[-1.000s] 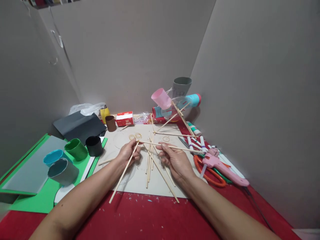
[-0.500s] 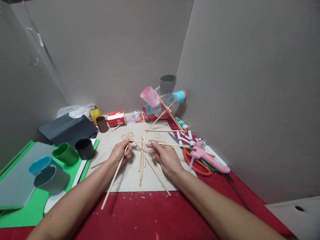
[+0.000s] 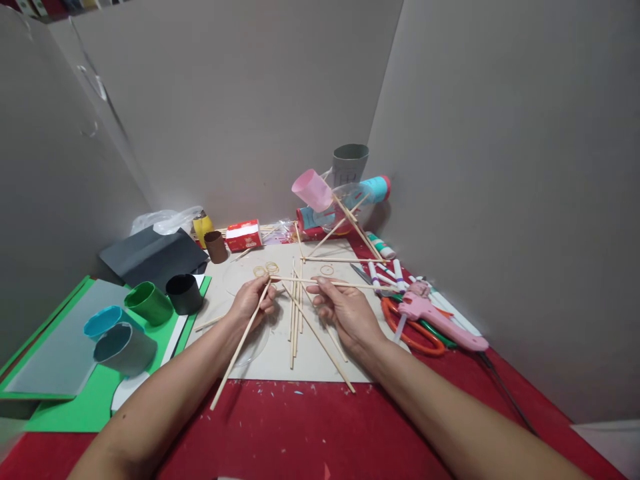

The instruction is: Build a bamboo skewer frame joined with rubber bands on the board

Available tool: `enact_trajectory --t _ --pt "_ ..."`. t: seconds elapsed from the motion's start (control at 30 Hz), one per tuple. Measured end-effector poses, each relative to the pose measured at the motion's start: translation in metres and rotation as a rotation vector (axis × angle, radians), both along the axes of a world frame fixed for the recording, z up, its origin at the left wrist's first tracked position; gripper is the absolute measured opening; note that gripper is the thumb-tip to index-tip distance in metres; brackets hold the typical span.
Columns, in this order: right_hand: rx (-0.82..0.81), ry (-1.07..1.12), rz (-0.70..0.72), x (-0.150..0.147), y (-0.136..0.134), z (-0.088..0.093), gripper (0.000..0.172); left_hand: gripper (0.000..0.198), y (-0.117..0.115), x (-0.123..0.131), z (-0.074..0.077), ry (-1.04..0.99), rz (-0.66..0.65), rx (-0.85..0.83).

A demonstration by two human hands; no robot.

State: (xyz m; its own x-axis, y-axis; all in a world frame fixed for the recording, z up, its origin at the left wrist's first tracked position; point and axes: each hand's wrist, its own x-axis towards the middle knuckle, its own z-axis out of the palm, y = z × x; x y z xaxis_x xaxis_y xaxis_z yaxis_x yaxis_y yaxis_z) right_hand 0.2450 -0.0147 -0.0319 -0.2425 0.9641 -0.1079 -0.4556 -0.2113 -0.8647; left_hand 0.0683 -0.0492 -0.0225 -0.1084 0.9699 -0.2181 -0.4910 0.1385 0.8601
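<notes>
My left hand [image 3: 255,303] is closed on a long wooden stick [image 3: 235,357] that slants down toward me. My right hand [image 3: 345,310] pinches a second wooden stick [image 3: 363,286] lying crosswise; its left end meets the tip of the left hand's stick. Under both hands several loose sticks [image 3: 296,313] lie on a beige board [image 3: 270,360]. Small rubber bands [image 3: 266,269] rest on the board just beyond my left fingers.
Green [image 3: 149,303], black [image 3: 184,293], blue [image 3: 104,321] and grey [image 3: 125,347] paper cylinders stand on green sheets at left. A pink glue gun [image 3: 440,323], orange scissors [image 3: 413,337] and markers [image 3: 385,275] lie at right. A stick-and-cup model [image 3: 340,193] leans in the corner.
Both hands keep the same grips on their sticks and stay over the board. Only the view has shifted slightly.
</notes>
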Motion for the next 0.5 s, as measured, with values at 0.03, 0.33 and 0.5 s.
enact_trajectory --t 0.03,0.33,0.5 --pt "0.000 -0.002 -0.002 0.000 0.000 0.000 0.037 0.023 0.000 0.000 0.000 0.001 0.001 0.005" --pt "-0.014 0.014 -0.010 -0.001 0.000 0.003 0.039 0.031 0.004 0.000 -0.006 0.078 0.062 0.048" --pt "0.022 0.045 -0.168 0.006 0.008 0.007 0.036 0.023 0.010 -0.010 -0.006 0.034 0.196 0.030"
